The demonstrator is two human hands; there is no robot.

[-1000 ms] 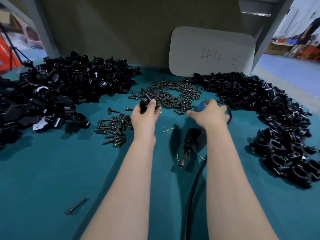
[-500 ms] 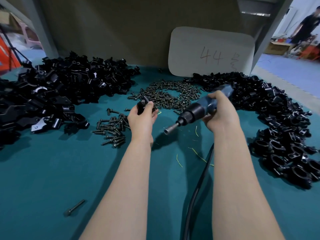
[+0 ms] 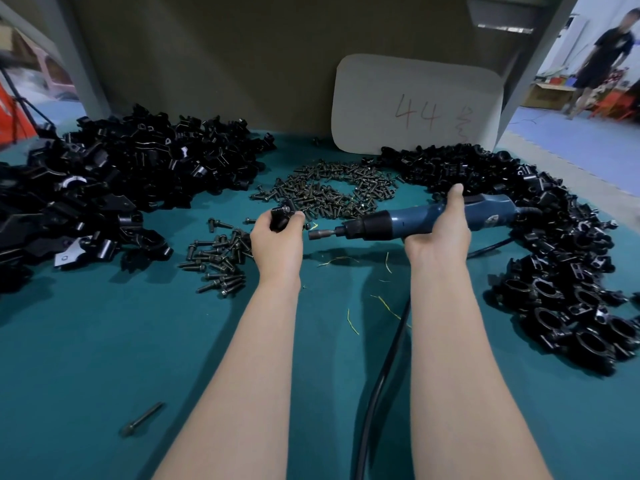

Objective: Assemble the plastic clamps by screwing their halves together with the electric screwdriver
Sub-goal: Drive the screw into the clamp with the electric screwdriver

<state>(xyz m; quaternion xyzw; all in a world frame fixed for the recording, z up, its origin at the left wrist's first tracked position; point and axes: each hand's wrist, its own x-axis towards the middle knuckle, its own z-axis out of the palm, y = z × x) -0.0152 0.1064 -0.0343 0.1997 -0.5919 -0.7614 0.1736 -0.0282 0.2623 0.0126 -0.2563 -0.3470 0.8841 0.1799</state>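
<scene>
A lone bolt (image 3: 141,419) lies nearest on the green table (image 3: 104,341). Farther out, the left hand (image 3: 277,242) grips a black clamp (image 3: 282,216) and the right hand (image 3: 438,233) wraps the electric screwdriver (image 3: 412,216) (tip just short of the clamp). Screws (image 3: 325,195) lie beyond.

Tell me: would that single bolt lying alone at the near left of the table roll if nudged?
Probably in a curve: the bolt has a round shank and wider head. The green table cover likely slows it. It looks like stiff metal, so bending seems unlikely.
</scene>
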